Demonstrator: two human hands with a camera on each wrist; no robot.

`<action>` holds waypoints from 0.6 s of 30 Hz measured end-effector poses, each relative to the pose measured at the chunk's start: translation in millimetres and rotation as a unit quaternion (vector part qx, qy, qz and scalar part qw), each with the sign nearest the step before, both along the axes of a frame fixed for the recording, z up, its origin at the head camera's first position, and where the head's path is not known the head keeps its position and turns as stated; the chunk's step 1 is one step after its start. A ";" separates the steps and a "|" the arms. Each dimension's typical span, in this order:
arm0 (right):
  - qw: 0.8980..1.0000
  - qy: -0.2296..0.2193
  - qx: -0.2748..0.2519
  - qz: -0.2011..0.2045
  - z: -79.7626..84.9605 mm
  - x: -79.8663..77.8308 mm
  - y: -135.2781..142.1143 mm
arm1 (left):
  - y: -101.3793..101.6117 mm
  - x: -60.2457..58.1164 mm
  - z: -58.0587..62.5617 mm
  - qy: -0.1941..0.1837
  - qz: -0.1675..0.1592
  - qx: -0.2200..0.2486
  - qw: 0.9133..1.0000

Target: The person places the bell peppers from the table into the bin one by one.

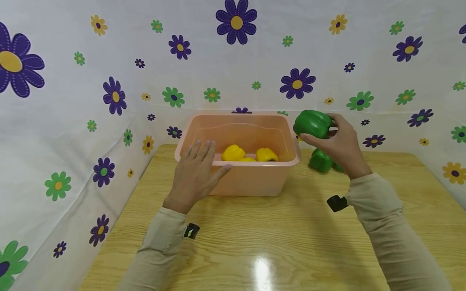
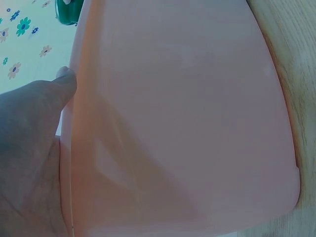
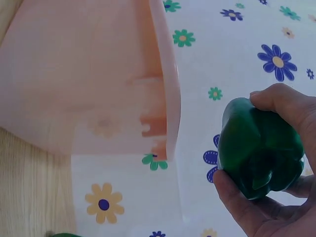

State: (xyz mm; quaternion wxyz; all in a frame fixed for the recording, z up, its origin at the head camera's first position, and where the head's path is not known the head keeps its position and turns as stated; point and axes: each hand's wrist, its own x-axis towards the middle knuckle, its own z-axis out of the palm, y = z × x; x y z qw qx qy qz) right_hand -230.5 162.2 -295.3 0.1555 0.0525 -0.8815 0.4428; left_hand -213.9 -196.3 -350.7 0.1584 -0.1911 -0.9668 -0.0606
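My right hand (image 1: 340, 141) grips a green bell pepper (image 1: 312, 123), raised just beyond the right rim of a pink plastic bin (image 1: 247, 180). In the right wrist view, thumb and fingers curl round this pepper (image 3: 259, 148). My left hand (image 1: 194, 171) rests on the bin's near left rim, its fingers straight and its thumb stretched along the edge. Inside the bin lie several yellow bell peppers, among them one at the middle (image 1: 233, 153) and one to the right (image 1: 267, 154).
More green peppers (image 1: 320, 161) sit on the wooden table (image 1: 236, 238) right of the bin, partly hidden behind my right hand. A white cloth (image 1: 204, 60) with printed flowers hangs behind and to the left. Each sleeve carries a small black camera at the wrist.
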 end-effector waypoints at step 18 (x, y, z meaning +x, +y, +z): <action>0.999 0.022 -0.016 0.028 6.2 -6.7 -33.6 | -0.6 -0.2 -0.8 0.013 -0.002 0.002 1.000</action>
